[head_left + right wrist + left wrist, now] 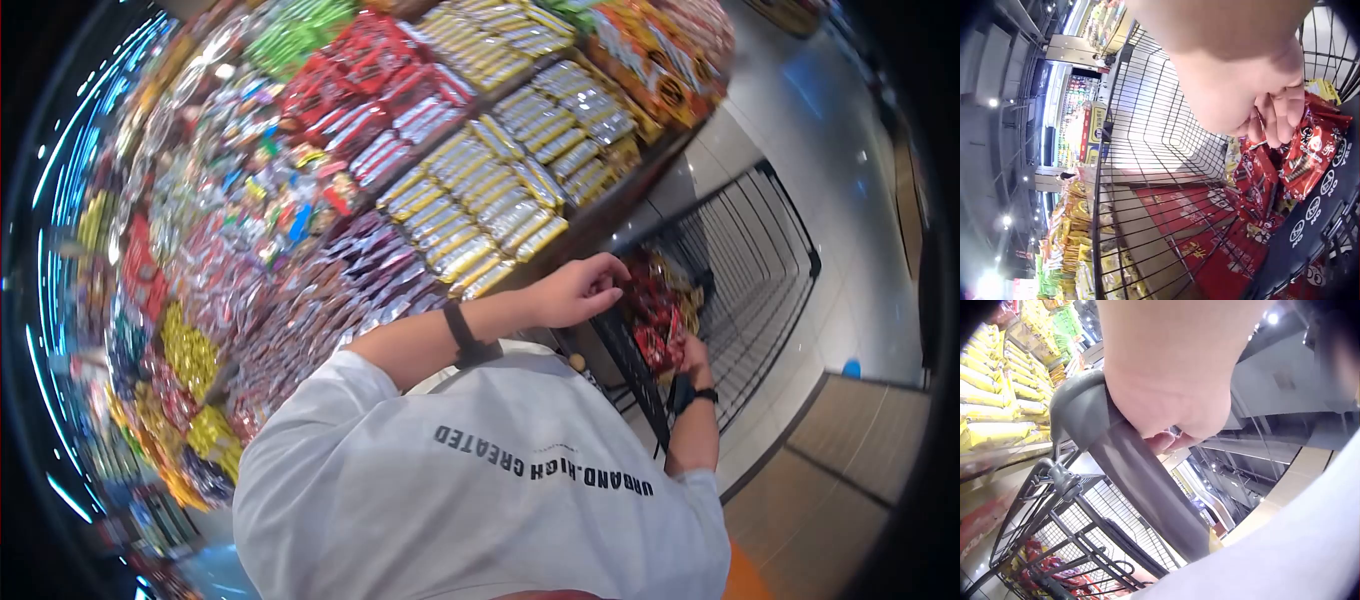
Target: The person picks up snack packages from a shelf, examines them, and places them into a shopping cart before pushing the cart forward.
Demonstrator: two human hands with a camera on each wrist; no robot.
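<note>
My left hand (pixel 575 290) is held over the near end of the cart's dark handle (pixel 1147 481), its thumb apart from its loosely bent fingers and nothing between them. Reaching down into the black wire shopping cart (pixel 765 260), my right hand (pixel 692 358) pinches a shiny red snack packet (pixel 1313 153) with curled fingers. Several more red packets (pixel 1254 181) lie under and beside that hand in the cart, with a yellow packet (pixel 1324 91) behind. The palm side of the right hand is hidden in the right wrist view.
A large display of wrapped snacks (pixel 470 210) rises along the cart's left side, its edge close to my left forearm. Tiled floor (pixel 790 100) lies beyond the cart. A wood-toned low platform (pixel 840 440) stands at the right.
</note>
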